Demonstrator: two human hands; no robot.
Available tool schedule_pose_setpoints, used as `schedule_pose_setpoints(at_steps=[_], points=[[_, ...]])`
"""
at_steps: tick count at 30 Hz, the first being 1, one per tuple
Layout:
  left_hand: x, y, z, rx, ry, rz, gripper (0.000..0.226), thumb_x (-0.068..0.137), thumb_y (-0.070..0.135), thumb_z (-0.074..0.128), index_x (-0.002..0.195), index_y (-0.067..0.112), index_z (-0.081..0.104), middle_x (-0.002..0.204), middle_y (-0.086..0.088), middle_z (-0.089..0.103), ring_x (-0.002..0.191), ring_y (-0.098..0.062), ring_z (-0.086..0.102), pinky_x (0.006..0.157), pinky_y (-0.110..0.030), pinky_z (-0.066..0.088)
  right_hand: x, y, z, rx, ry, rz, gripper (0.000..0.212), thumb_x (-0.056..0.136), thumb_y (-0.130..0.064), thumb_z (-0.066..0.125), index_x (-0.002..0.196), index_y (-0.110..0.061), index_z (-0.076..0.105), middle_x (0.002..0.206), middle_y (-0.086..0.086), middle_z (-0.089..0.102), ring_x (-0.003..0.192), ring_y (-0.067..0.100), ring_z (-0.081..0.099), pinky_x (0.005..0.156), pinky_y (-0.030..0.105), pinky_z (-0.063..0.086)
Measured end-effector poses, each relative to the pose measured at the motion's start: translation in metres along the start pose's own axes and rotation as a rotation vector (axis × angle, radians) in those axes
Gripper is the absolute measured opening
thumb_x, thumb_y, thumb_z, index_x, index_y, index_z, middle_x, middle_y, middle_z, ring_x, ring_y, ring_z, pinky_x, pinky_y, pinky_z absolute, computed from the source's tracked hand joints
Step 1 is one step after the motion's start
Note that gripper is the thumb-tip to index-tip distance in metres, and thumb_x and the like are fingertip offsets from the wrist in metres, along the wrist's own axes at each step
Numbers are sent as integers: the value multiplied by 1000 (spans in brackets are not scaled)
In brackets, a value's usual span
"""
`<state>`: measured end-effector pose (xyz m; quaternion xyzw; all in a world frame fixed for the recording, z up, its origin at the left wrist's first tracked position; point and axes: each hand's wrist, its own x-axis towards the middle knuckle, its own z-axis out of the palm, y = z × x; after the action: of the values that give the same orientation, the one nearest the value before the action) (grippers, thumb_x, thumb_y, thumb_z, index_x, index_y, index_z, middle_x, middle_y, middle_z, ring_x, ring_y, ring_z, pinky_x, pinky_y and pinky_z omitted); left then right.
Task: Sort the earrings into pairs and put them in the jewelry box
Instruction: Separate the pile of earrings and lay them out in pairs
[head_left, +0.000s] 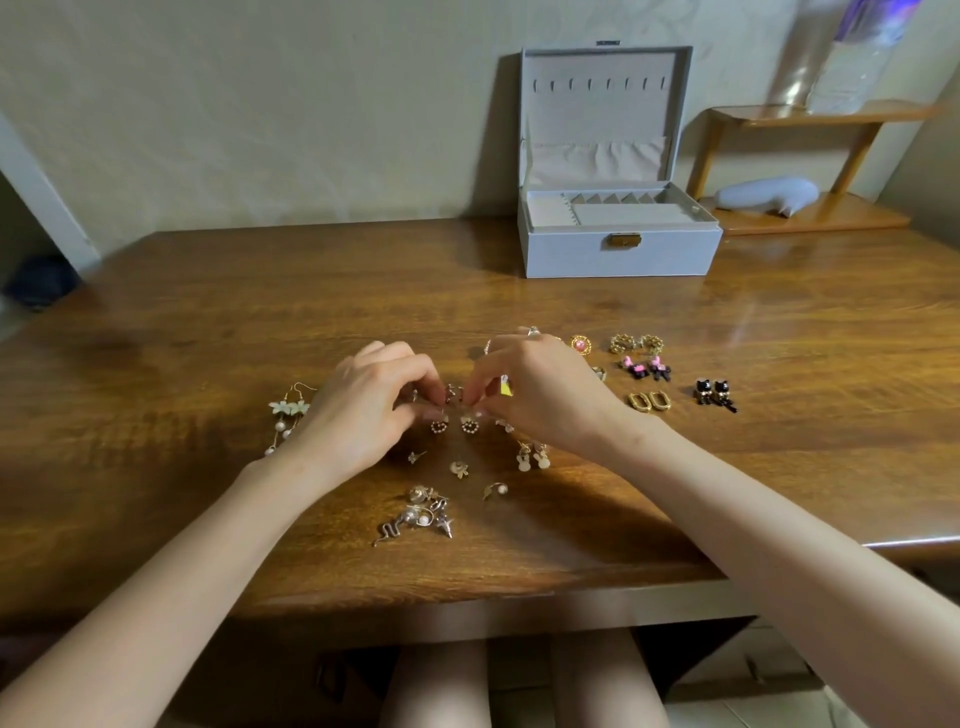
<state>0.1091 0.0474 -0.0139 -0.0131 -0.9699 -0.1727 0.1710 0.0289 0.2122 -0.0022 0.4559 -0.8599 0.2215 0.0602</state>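
Many earrings lie spread on the wooden table (260, 322). My left hand (363, 405) and my right hand (540, 395) meet at the table's middle, fingertips curled and pinching small earrings (453, 393) between them. Just below sit two pearl heart earrings (454, 426). Paired sets lie to the right: gold rings (636, 344), pink bows (647, 368), gold hoops (649, 401), black cats (714, 393). The grey jewelry box (621, 249) stands open at the back.
White flower drop earrings (288, 410) lie left of my left hand. A tangled heap of silver and pearl earrings (421, 514) sits near the front edge. A wooden shelf (810, 213) with a grey object stands at the back right.
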Motion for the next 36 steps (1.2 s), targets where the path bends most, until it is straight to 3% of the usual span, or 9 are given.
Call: schedule_pose_setpoints(at_steps=[4,10,13,16,19,23,27,32,36], points=[[1,1,4,58,-55,7,8,78,25,71,83,26,65,86,11,58,86,-13,47,74,-30,36,0,-3,5,-65,-31,-14,11,80,-23,70,91,-24,73,92,-4,64,93,15,52,80,27,37],[5,8,9,63,-34,-4,8,80,27,69,84,25,63,87,13,58,88,-10,46,73,-27,31,3,0,11,-94,-3,1,10,81,-25,67,91,-24,70,99,-3,65,102,20,52,89,36,42],[3,10,8,73,-18,2,13,79,31,69,86,24,61,87,13,57,86,-9,46,73,-27,31,1,0,9,-85,21,-4,10,82,-22,67,91,-23,70,94,-4,63,98,18,52,86,33,42],[-5,7,-3,10,38,2,14,78,22,71,88,22,61,87,13,57,83,-10,48,72,-28,41,-6,-1,2,20,46,-40,10,80,-18,70,89,-22,72,85,-6,61,85,13,52,74,27,41],[-17,2,-17,-72,12,-7,12,78,17,70,82,25,61,85,20,56,83,-7,51,73,-20,43,-16,-5,-5,106,-41,-116,9,78,-26,73,87,-24,73,83,-9,57,74,7,46,63,19,36],[-30,0,-26,-95,-111,-8,16,79,18,67,78,32,60,82,26,52,91,-1,48,74,-11,39,-21,-10,-1,111,-117,-161,10,78,-29,73,87,-25,73,87,-7,62,77,8,51,68,25,43],[-33,-2,-22,-68,-158,26,15,79,18,68,81,31,63,84,24,54,94,-1,47,81,-17,38,-19,-12,4,96,-127,-151,7,78,-27,72,85,-24,72,87,-5,62,77,9,52,69,30,47],[-32,-6,-15,-24,-161,70,11,79,22,69,78,31,62,83,19,56,88,0,45,74,-20,39,-21,-11,-1,147,-99,-114,6,80,-24,70,85,-20,70,86,-6,64,77,12,55,70,33,49],[-31,-6,-7,-44,-136,103,16,77,18,71,76,30,60,81,18,55,87,1,45,71,-15,35,-24,-9,-9,261,-67,-64,4,80,-14,66,78,-12,63,81,0,66,74,17,59,69,31,48]])
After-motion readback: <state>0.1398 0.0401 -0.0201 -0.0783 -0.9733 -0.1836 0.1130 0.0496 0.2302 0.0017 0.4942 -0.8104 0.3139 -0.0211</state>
